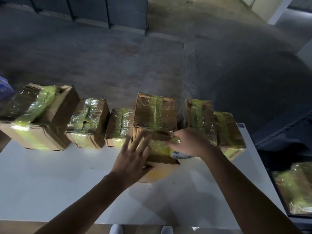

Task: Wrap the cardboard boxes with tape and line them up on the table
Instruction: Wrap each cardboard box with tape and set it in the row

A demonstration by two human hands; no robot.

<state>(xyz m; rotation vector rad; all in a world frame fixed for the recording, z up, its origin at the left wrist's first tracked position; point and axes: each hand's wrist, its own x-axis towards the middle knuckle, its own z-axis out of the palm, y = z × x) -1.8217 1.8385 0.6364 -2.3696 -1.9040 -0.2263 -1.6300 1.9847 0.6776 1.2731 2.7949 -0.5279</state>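
Observation:
A row of several cardboard boxes wrapped in yellowish clear tape stands along the far edge of the white table (67, 179). In front of the tall middle box (154, 112) sits a smaller cardboard box (162, 159), partly taped. My left hand (133, 156) lies on its left side with fingers spread and straight, thumb at the lower corner. My right hand (187, 142) grips a roll of tape (181, 153) against the box's right side; the roll's white core reads "MADE IN CHINA". Tape stretches across the box's front.
Beyond the table lies grey concrete floor with dark shelving at the back. Another taped box (295, 186) sits lower at the right, beside a dark rack. A blue bag (4, 88) shows at the left edge. The table's near half is bare white surface.

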